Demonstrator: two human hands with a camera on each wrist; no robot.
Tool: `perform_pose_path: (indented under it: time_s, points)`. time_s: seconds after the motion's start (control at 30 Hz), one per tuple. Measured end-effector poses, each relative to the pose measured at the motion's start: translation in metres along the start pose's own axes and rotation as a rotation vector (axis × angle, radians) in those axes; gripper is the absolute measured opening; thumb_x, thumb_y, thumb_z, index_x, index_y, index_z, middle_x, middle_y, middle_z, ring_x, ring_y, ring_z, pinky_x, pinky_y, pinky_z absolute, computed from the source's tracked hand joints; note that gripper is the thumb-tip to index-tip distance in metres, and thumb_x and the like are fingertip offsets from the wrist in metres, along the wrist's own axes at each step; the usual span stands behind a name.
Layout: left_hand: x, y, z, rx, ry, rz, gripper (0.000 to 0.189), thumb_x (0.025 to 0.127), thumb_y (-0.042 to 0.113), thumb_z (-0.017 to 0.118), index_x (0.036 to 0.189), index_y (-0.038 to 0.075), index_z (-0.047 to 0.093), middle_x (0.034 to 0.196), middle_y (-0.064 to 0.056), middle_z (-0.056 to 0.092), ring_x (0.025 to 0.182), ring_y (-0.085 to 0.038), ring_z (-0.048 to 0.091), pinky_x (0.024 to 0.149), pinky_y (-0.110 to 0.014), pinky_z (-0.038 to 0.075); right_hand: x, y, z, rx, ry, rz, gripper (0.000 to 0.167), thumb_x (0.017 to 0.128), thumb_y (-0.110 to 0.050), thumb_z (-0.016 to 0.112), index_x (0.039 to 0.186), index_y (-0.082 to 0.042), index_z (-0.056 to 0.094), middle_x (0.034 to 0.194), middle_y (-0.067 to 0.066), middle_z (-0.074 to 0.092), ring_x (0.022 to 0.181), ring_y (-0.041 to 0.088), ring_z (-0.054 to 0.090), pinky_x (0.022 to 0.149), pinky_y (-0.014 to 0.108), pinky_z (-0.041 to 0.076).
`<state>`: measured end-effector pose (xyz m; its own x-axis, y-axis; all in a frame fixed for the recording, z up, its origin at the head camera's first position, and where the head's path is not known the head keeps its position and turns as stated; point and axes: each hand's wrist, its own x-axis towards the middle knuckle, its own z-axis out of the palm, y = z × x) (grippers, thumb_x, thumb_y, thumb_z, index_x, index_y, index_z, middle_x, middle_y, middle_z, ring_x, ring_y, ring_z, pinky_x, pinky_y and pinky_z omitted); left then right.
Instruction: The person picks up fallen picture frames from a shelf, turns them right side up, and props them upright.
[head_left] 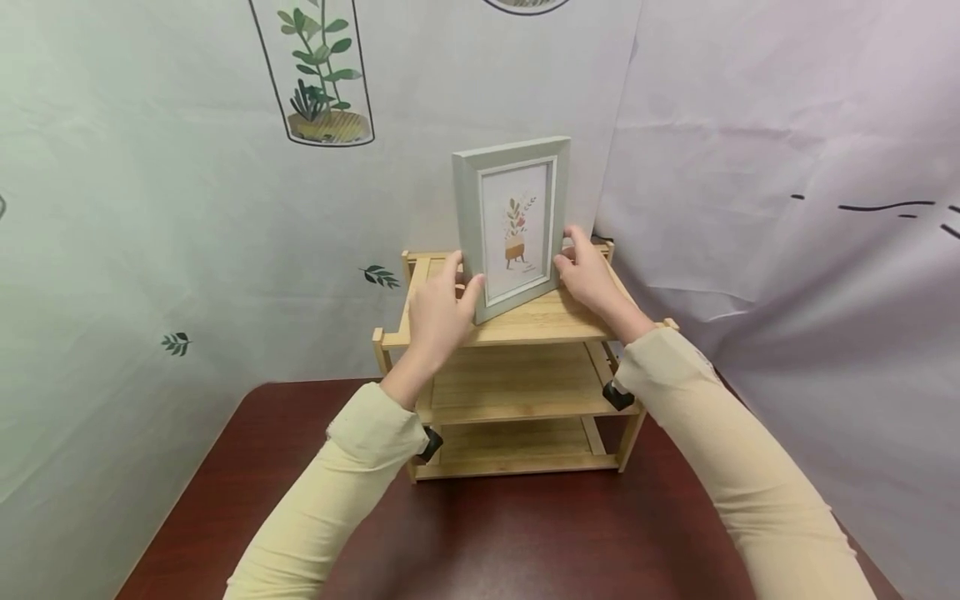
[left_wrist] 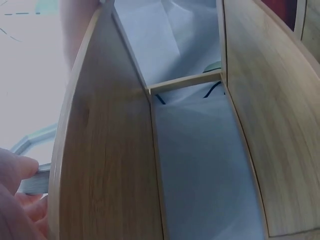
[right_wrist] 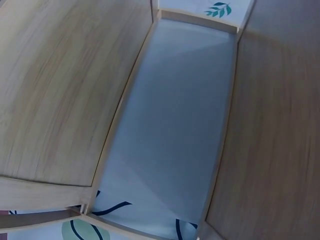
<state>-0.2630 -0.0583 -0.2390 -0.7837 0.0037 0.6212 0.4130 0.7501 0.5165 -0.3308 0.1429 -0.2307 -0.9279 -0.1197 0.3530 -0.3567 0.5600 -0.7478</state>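
A pale grey-green picture frame [head_left: 468, 225] with a plant print [head_left: 517, 217] stands upright, slightly turned, on the top board of a wooden shelf rack [head_left: 517, 321]. My left hand [head_left: 441, 308] grips its lower left side, thumb toward the front. The right hand [head_left: 588, 271] holds the opposite side near the lower right corner, its fingers partly hidden behind the edge. In the left wrist view, the left hand [left_wrist: 17, 195] shows at the lower left with a bit of the frame [left_wrist: 36, 182] beside the top board's edge. The right wrist view shows only the rack's boards [right_wrist: 70, 90], no hand.
Below the top board are a middle shelf [head_left: 517, 383] and a bottom shelf [head_left: 517, 442]. The rack stands on a dark red table [head_left: 495, 533]. Behind it hangs a light printed cloth [head_left: 187, 208], which continues along the right side [head_left: 787, 333].
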Motion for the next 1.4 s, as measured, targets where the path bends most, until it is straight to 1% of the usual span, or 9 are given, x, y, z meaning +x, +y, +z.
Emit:
perform_pose_path:
  time_s: [0.17,0.27,0.47,0.67,0.9,1.0,1.07,1.17,1.4]
  points:
    - [-0.004,0.007,0.005,0.033,0.029,0.018,0.035,0.087,0.035,0.052,0.114,0.014,0.052,0.091,-0.005,0.069,0.076,-0.015,0.066,0.054,-0.032,0.047,0.006,0.000,0.001,0.011,0.001,0.059,0.037,0.091,-0.006,0.040,0.128,-0.005,0.034,0.109,0.024,0.053,0.082,0.028,0.058,0.068,0.030,0.051]
    - [-0.005,0.012,0.007,0.055,0.050,0.030,0.035,0.086,0.037,0.054,0.113,0.015,0.053,0.087,-0.003,0.069,0.072,-0.013,0.066,0.051,-0.029,0.045,0.009,0.000,0.000,0.043,-0.016,0.090,0.035,0.092,-0.006,0.040,0.126,-0.004,0.035,0.108,0.023,0.053,0.080,0.027,0.058,0.065,0.026,0.051]
    - [-0.008,0.018,0.013,0.091,0.090,0.038,0.037,0.084,0.040,0.055,0.113,0.016,0.054,0.085,0.000,0.069,0.068,-0.012,0.065,0.048,-0.028,0.042,0.014,0.002,-0.003,0.076,-0.042,0.140,0.029,0.093,-0.010,0.040,0.122,-0.009,0.037,0.106,0.018,0.054,0.073,0.023,0.062,0.041,0.020,0.037]
    - [-0.009,0.018,0.018,0.074,0.118,0.043,0.038,0.084,0.041,0.055,0.113,0.017,0.054,0.085,0.000,0.069,0.067,-0.011,0.065,0.048,-0.029,0.042,0.017,0.005,-0.001,0.112,-0.034,0.127,0.022,0.093,-0.009,0.041,0.114,-0.009,0.041,0.097,0.016,0.054,0.065,0.017,0.060,0.038,0.020,0.033]
    - [-0.011,0.013,0.024,0.020,0.181,0.090,0.034,0.084,0.037,0.056,0.110,0.015,0.055,0.084,-0.002,0.068,0.066,-0.011,0.065,0.050,-0.029,0.046,0.015,0.004,-0.003,0.112,-0.047,0.132,0.035,0.093,-0.010,0.041,0.128,-0.008,0.039,0.113,0.024,0.053,0.072,0.022,0.062,0.040,0.019,0.036]
    - [-0.011,0.011,0.026,0.006,0.201,0.100,0.033,0.084,0.036,0.056,0.109,0.015,0.056,0.084,-0.002,0.067,0.067,-0.012,0.065,0.051,-0.028,0.047,0.015,0.004,-0.003,0.100,-0.014,0.099,0.039,0.091,-0.011,0.044,0.130,-0.007,0.041,0.113,0.024,0.054,0.079,0.026,0.062,0.049,0.021,0.044]
    - [-0.011,0.011,0.027,0.002,0.207,0.104,0.033,0.084,0.036,0.056,0.109,0.015,0.056,0.084,-0.002,0.066,0.067,-0.012,0.065,0.051,-0.028,0.047,0.014,0.002,-0.003,0.076,0.031,0.043,0.038,0.090,-0.011,0.047,0.128,-0.004,0.044,0.111,0.024,0.056,0.087,0.029,0.061,0.063,0.027,0.049]
    - [-0.011,0.011,0.027,0.001,0.211,0.107,0.034,0.084,0.036,0.056,0.110,0.014,0.056,0.084,-0.003,0.066,0.067,-0.012,0.065,0.051,-0.028,0.047,0.012,-0.003,-0.004,0.071,0.123,-0.005,0.037,0.087,-0.013,0.051,0.123,-0.004,0.049,0.112,0.020,0.058,0.099,0.028,0.057,0.085,0.033,0.046]
    - [-0.011,0.010,0.028,-0.001,0.202,0.113,0.034,0.084,0.036,0.055,0.111,0.015,0.056,0.086,-0.003,0.066,0.067,-0.011,0.065,0.050,-0.027,0.046,0.007,-0.038,-0.014,0.197,0.359,-0.103,0.035,0.083,-0.017,0.055,0.114,-0.002,0.052,0.110,0.015,0.058,0.097,0.020,0.053,0.087,0.029,0.042]
